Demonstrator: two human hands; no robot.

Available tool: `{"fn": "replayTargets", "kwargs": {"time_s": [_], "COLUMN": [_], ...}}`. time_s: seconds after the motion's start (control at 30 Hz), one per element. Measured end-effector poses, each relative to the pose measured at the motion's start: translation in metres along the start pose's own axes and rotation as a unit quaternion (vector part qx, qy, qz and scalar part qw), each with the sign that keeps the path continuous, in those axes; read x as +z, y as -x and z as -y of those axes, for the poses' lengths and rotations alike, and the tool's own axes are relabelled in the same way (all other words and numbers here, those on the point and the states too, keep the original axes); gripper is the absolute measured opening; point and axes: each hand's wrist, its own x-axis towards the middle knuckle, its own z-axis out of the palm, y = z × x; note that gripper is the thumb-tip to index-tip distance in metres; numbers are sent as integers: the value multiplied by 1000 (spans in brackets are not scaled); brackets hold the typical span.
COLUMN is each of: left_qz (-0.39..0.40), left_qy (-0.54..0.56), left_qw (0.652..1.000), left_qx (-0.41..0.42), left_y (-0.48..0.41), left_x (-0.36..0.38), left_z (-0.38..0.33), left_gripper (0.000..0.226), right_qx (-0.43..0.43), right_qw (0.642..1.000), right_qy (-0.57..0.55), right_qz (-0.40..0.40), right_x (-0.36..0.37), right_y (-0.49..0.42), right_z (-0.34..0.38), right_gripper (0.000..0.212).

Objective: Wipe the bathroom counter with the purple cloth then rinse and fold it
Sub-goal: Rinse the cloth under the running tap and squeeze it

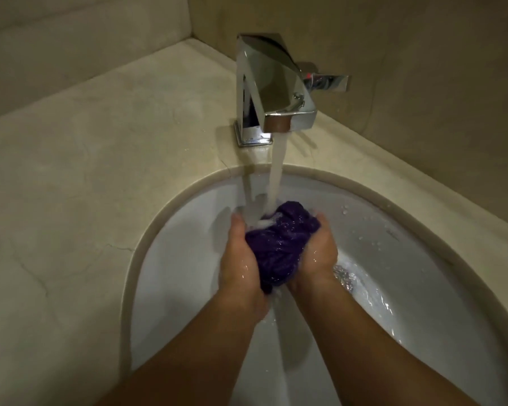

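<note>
The purple cloth (279, 244) is bunched into a wet ball over the white sink basin (423, 288). My left hand (239, 259) cups its left side and my right hand (317, 253) cups its right side, both pressed against it. A stream of water (276, 171) falls from the chrome faucet (272, 89) onto the top of the cloth and runs off below my wrists. The underside of the cloth is hidden between my palms.
The beige marble counter (85, 171) spreads to the left and behind the sink, with a few droplets near the faucet base. Beige walls close in at the back and right. The faucet handle (329, 82) sticks out to the right. Water swirls at the drain (345, 278).
</note>
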Motion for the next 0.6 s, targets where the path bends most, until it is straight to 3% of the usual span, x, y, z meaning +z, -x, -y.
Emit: {"fn": "replayTargets", "kwargs": {"time_s": [0.07, 0.17, 0.3, 0.33, 0.43, 0.53, 0.6], "left_qz": [41, -4, -40, -45, -64, -79, -114], "left_qy": [25, -46, -243, -280, -293, -393, -428], "left_qw": [999, 990, 917, 902, 900, 841, 812], "left_qx": [4, 132, 315, 326, 317, 364, 381], "left_y": [-1, -13, -25, -27, -33, -41, -42], "left_x": [5, 3, 0, 4, 11, 9, 10], "left_z": [-9, -26, -27, -21, -10, -5, -1], "left_gripper": [56, 30, 12, 15, 34, 40, 32], "right_qx": [-42, -146, -266, -268, -256, -293, -299], "right_qw": [997, 972, 937, 929, 932, 916, 907], "right_qy": [60, 171, 213, 244, 250, 271, 296], "right_qz": [27, 76, 70, 74, 63, 43, 6], "right_x": [-2, -5, 9, 11, 9, 6, 5], "right_y": [6, 13, 28, 27, 18, 10, 3], "right_z": [3, 21, 21, 14, -5, -12, -17], "right_gripper": [44, 34, 39, 42, 33, 36, 39]}}
